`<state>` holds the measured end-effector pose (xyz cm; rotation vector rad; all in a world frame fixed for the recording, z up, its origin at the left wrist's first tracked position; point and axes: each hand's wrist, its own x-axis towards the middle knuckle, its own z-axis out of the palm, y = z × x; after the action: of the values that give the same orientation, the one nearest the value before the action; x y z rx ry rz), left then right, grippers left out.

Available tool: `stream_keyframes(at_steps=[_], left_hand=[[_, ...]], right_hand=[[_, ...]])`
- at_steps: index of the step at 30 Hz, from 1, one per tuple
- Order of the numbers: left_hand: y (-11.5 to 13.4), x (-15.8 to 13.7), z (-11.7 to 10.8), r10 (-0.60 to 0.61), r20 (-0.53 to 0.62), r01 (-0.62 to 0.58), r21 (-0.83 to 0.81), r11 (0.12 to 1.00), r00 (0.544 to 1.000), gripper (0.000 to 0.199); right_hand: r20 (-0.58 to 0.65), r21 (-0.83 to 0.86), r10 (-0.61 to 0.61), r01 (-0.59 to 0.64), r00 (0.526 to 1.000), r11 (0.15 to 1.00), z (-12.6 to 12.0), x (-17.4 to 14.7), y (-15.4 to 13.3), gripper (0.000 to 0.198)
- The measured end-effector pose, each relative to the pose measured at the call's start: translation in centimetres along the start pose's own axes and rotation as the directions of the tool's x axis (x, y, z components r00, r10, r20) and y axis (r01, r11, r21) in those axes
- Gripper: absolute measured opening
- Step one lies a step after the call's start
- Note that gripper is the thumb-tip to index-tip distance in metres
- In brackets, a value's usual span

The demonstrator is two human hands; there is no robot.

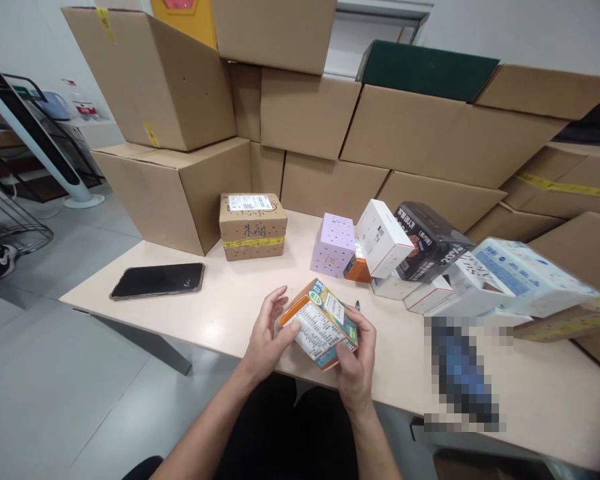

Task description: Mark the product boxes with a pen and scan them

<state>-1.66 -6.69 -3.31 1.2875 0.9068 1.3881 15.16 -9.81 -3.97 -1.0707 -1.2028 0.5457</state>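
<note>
Just above the table's front edge, a small printed carton (316, 328) is tilted between my hands. It has orange, green and blue sides, and a white panel of dense small print faces me. My left hand (267, 333) holds its left side, thumb on the printed face and fingers curved beside the orange edge. Around the right end wraps my right hand (356, 360), with the thumb on the lower corner and the fingers along the far side. Beyond the carton stands a lilac dotted box (333, 245). A dark pen-like tip (357, 305) shows near my right fingers.
A black phone (157, 280) lies at the left. A taped brown parcel (253, 230) stands behind. White boxes (383, 240) and a black box (427, 243) are heaped at the right, near a pixelated dark object (463, 370). Large cardboard cartons (300, 117) wall the back.
</note>
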Motion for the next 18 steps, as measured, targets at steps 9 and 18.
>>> stream_keyframes(at_steps=[9,18], left_hand=[[0.7,0.4,-0.2,0.137,-0.033,-0.139,-0.077,0.987,0.990,0.080],[-0.9,-0.1,0.5,0.412,-0.062,-0.376,0.308,0.874,0.909,0.088]], right_hand=[[0.000,-0.293,-0.141,0.135,0.990,0.947,-0.2,0.4,-0.3,0.034],[0.083,-0.838,0.068,0.033,0.994,0.545,-3.9,2.3,1.6,0.048]])
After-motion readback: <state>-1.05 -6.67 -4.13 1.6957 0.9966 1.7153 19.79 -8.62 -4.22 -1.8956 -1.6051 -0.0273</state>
